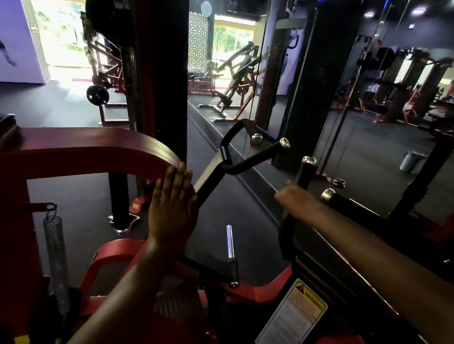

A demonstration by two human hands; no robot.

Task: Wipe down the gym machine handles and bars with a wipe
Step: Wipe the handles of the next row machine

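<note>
Your left hand (172, 208) lies flat against the end of the curved red frame arm (90, 147), fingers straight and pressed together, palm on the paint; no wipe shows under it or beside it, though one could be hidden beneath the palm. Your right hand (292, 197) reaches forward toward the black upright handle (306, 171) with the chrome cap, and it is smeared by motion, so you cannot tell whether that grip is spread, curled, or holding a wipe. The relation that matters: the upright handle stands just beyond your right fingertips, its long axis running nearly vertical, while a second black handle (341, 203) with a chrome end lies just to the right of that hand, its axis pointing back and to the right. A third, angled handle (261, 154) sits further ahead, between your two hands, and slants up to the right. Your right hand is plainly the nearer one to all three, so the next wipe stroke likely belongs to it, running along the upright handle's length. The lower part of that handle is hidden behind your hand, and the mirror behind doubles the bars confusingly. A warning label (292, 323) sits low on the machine.
</note>
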